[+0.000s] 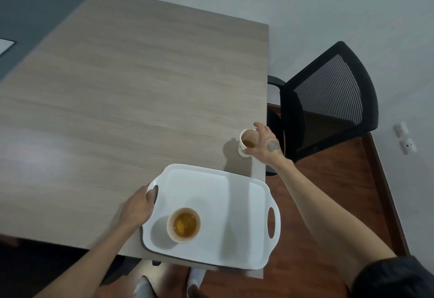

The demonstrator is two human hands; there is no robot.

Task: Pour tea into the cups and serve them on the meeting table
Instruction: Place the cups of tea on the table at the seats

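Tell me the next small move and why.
Probably set the cup in the right hand down on the table before the chair and release: it holds tea, while the left hand grips the tray.

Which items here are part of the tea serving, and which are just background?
In the job:
- held cup, gripped by right hand
- cup on tray
- white tray, left hand gripping its handle
- meeting table

Just there:
- black chair
- wall sockets

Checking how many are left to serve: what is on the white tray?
One filled paper cup stands on the tray, near its left handle. The left hand grips that handle, hiding the rim beneath.
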